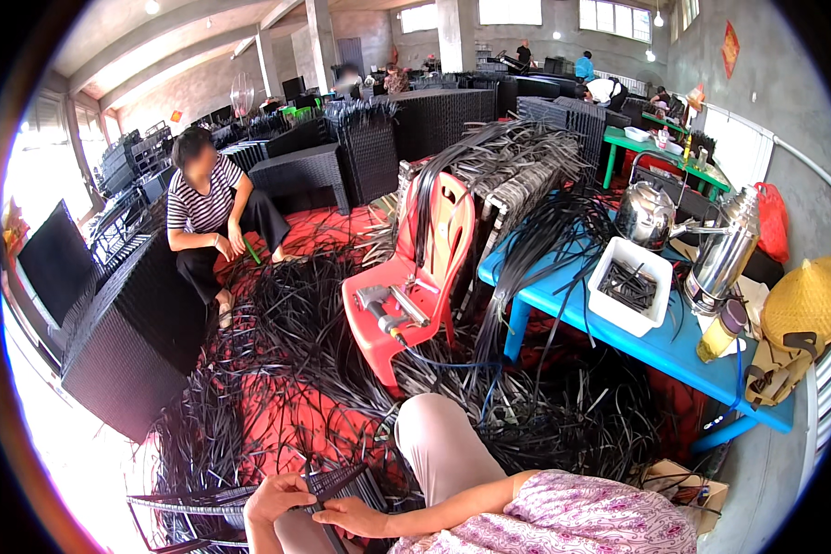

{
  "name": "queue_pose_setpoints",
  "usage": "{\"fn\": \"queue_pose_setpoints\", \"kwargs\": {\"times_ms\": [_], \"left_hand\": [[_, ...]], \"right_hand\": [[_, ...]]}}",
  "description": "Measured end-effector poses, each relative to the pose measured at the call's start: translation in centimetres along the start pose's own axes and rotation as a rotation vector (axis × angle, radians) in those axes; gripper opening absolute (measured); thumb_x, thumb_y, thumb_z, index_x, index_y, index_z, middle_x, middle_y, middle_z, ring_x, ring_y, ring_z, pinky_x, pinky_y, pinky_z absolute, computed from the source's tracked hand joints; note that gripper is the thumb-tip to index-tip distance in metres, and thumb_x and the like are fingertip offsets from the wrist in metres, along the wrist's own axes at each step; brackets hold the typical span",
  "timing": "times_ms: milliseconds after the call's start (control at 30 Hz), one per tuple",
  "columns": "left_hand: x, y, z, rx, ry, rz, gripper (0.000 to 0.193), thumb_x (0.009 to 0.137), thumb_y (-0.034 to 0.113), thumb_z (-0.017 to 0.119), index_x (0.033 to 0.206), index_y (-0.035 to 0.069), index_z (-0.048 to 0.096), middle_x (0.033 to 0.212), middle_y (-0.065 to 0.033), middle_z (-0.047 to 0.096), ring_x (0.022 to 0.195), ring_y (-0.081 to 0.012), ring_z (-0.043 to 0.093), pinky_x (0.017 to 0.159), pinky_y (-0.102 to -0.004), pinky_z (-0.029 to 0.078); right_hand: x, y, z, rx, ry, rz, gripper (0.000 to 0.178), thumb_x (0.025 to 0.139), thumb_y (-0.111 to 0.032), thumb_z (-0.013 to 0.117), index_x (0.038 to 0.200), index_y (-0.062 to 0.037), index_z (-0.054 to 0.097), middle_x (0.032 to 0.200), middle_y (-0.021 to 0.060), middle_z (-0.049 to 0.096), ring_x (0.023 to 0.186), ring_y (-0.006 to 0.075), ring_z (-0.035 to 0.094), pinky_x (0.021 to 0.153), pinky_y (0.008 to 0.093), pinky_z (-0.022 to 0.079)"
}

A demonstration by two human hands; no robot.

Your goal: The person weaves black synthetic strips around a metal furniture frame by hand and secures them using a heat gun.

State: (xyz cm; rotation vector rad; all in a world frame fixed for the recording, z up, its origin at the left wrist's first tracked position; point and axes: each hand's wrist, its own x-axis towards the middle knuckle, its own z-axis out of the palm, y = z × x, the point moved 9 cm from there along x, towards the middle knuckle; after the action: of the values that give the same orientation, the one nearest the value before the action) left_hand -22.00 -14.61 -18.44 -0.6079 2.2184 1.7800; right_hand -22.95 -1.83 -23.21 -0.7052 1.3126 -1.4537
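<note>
Low in the head view, my left hand [279,497] grips the edge of a partly woven black panel [349,484] with its fingers closed. Beside it my right hand [353,515] is closed at the lower edge of the same panel, thumb and finger pinched on a black strip. The panel's dark strips lie side by side over my lap. A wrapped frame bar [189,503] reaches out to the left of my hands. Where the frame passes under my left hand and how it joins the panel is hidden.
Loose black strips [286,323] cover the red floor. A red plastic chair [379,277] bears a pneumatic stapler [390,307] with a hose. On the right, a blue table [563,300] holds a white bin [630,286], kettle [646,217] and flask [725,249]. A person [208,203] squats left.
</note>
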Motion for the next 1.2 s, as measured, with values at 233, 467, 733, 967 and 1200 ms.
{"fn": "queue_pose_setpoints", "kwargs": {"times_ms": [233, 467, 733, 967, 1200], "left_hand": [[-0.1, 0.2, 0.2, 0.008, -0.019, 0.006, 0.01, 0.076, 0.001, 0.078, 0.081, 0.003, 0.069, 0.074, 0.0016, 0.066, 0.068, -0.0052, 0.059, 0.061, -0.0203, 0.047], [-0.1, 0.3, 0.5, 0.032, -0.025, 0.021, 0.012, 0.076, 0.005, 0.08, 0.081, 0.003, 0.069, 0.072, 0.0027, 0.065, 0.067, -0.0037, 0.057, 0.06, -0.02, 0.045], [-0.1, 0.5, 0.3, 0.06, 0.006, 0.046, 0.013, 0.074, 0.004, 0.081, 0.079, 0.003, 0.069, 0.071, 0.0029, 0.065, 0.065, -0.0033, 0.057, 0.058, -0.0199, 0.045], [-0.2, 0.8, 0.3, 0.062, 0.023, 0.029, 0.013, 0.072, 0.002, 0.081, 0.078, 0.004, 0.069, 0.071, 0.0033, 0.064, 0.065, -0.0038, 0.057, 0.058, -0.0203, 0.045], [-0.2, 2.0, 0.9, 0.168, -0.002, 0.077, 0.015, 0.072, 0.005, 0.082, 0.083, 0.004, 0.072, 0.078, 0.0001, 0.069, 0.07, -0.0066, 0.061, 0.063, -0.0219, 0.048]], "right_hand": [[0.2, 0.2, 0.0, -0.011, 0.011, -0.052, 0.043, 0.095, -0.043, 0.06, 0.077, -0.0039, 0.058, 0.06, 0.0026, 0.051, 0.048, 0.0125, 0.053, 0.043, 0.0296, 0.042], [-0.1, -0.3, -0.1, -0.031, 0.014, -0.047, 0.042, 0.095, -0.042, 0.063, 0.078, -0.0043, 0.059, 0.057, -0.0015, 0.048, 0.05, 0.0071, 0.049, 0.046, 0.0257, 0.038], [-0.4, -0.9, 0.0, -0.007, 0.005, -0.059, 0.042, 0.095, -0.042, 0.062, 0.078, -0.004, 0.059, 0.059, -0.0017, 0.048, 0.051, 0.0073, 0.049, 0.047, 0.0256, 0.038], [-0.2, -0.6, -0.1, -0.017, 0.004, -0.039, 0.041, 0.096, -0.041, 0.061, 0.077, -0.0042, 0.059, 0.059, -0.0013, 0.049, 0.051, 0.0081, 0.049, 0.047, 0.026, 0.038], [-0.1, -0.6, -0.3, -0.037, 0.011, -0.032, 0.039, 0.096, -0.039, 0.061, 0.079, -0.0035, 0.06, 0.059, -0.0001, 0.05, 0.051, 0.0086, 0.05, 0.046, 0.0265, 0.038]]}}
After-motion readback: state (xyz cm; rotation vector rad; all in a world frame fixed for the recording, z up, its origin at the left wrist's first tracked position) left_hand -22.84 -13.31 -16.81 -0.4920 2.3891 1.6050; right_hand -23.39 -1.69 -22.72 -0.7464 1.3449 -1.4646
